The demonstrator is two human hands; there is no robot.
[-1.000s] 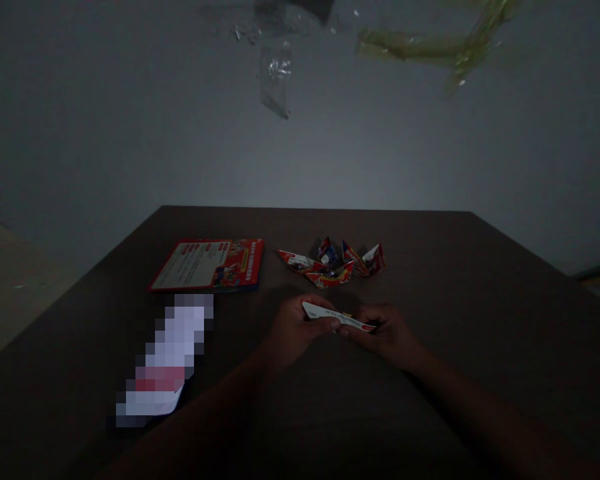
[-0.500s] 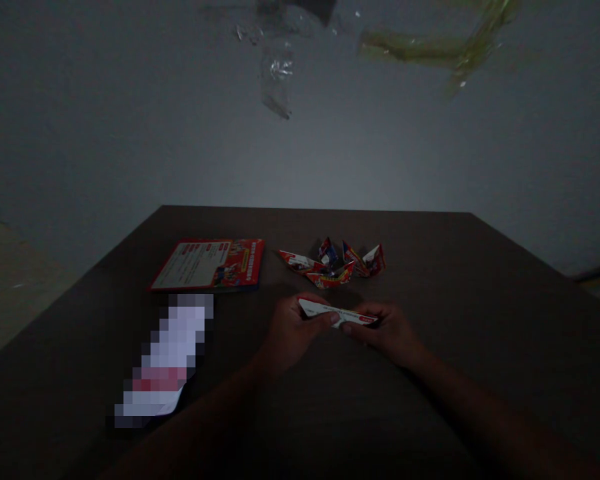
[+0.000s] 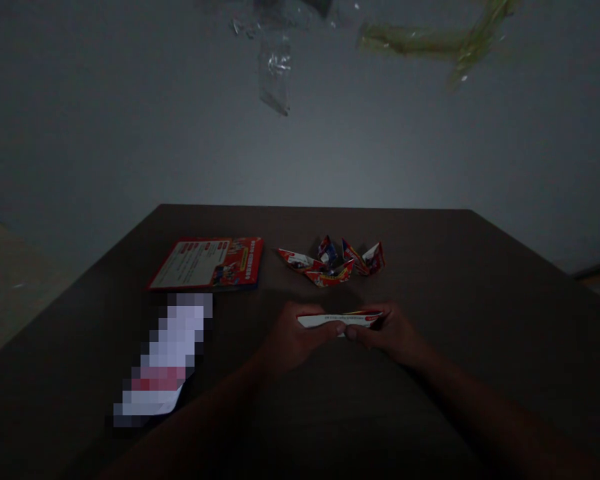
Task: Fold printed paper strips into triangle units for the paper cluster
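Observation:
Between my two hands is a folded piece of printed paper (image 3: 316,321), white on the side toward me with some red at its right end. My left hand (image 3: 295,337) is closed on its left part, the thumb lying along the near face. My right hand (image 3: 393,333) grips the right part, and the two thumb tips almost meet at the middle. The fingers behind the paper are mostly hidden. Just beyond my hands, several folded paper boat shapes (image 3: 330,275) in red, white and blue print lie close together on the table.
A stack of red and white printed leaflets (image 3: 185,265) lies at the back left of the dark table (image 3: 300,413). Nearer me on the left is a bright, pixelated oblong object (image 3: 173,343). The wall (image 3: 300,160) behind bears strips of tape (image 3: 415,41).
The folded paper has turned from a slant to nearly level, and its top edge has opened slightly. Both hands still hold it in about the same place.

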